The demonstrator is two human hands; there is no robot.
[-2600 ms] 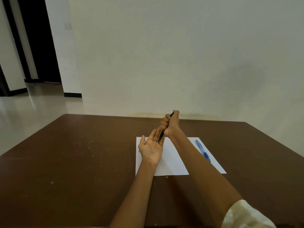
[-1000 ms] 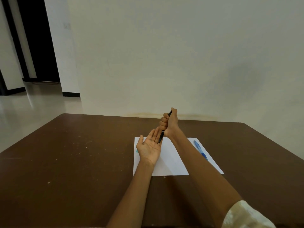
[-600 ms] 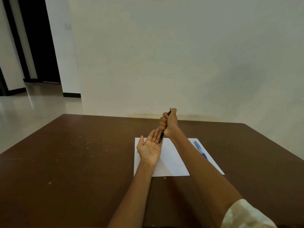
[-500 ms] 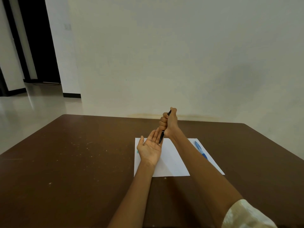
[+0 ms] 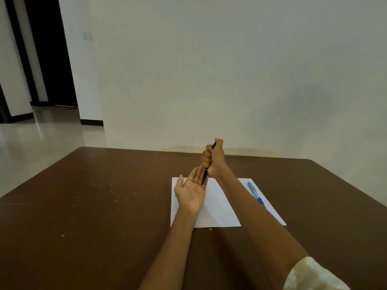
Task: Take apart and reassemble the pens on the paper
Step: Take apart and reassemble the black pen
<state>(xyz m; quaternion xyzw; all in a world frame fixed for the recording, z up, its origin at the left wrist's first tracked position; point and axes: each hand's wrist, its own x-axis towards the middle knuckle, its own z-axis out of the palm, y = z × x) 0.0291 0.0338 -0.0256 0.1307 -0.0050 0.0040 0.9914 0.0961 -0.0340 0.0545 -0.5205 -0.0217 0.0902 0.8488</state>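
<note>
Two hands up over the paper (image 5: 217, 208) | my right hand (image 5: 213, 159) fists the black pen (image 5: 204, 177), axis near-vertical, tip down | left hand (image 5: 191, 192) flat, palm up, just under the tip, holding nothing | blue pen (image 5: 256, 194) lies by the paper's right edge.

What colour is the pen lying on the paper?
Blue: the pen lies on the white paper, seen clearest in the head view.
</note>
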